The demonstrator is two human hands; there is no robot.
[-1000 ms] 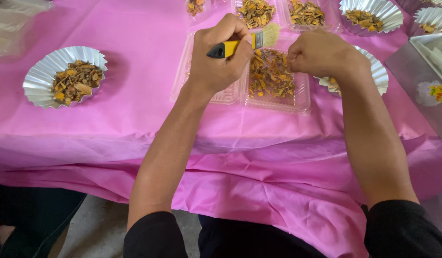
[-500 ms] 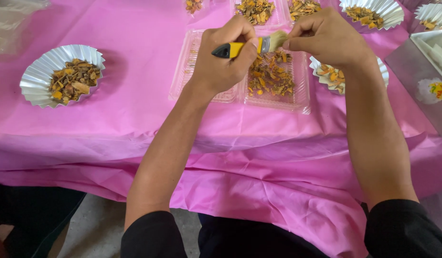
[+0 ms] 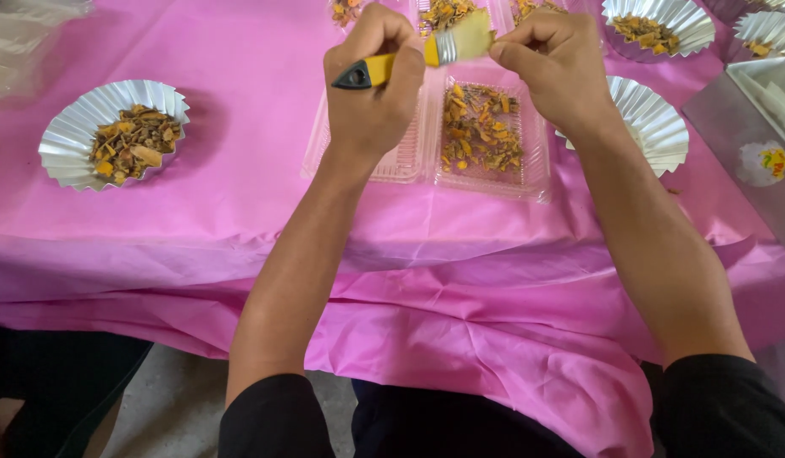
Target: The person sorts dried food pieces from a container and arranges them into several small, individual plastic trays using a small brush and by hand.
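Observation:
My left hand (image 3: 374,85) grips the yellow and black handle of a small brush (image 3: 418,55), held level above the table. My right hand (image 3: 555,59) pinches the pale bristle end of that brush between thumb and fingers. Just below both hands lies an open clear plastic clamshell box (image 3: 528,174); its right half holds dried orange-brown pieces (image 3: 477,127), and its left half looks bare.
A pink cloth (image 3: 240,195) covers the table. A silver foil cup with dried pieces (image 3: 112,136) sits at the left, an empty-looking foil cup (image 3: 655,123) at the right, more filled cups (image 3: 659,25) along the far edge, and a grey box (image 3: 748,119) at the far right.
My right hand rose from the table beside the box and took hold of the brush's bristle end. Both hands and the brush now sit higher in view.

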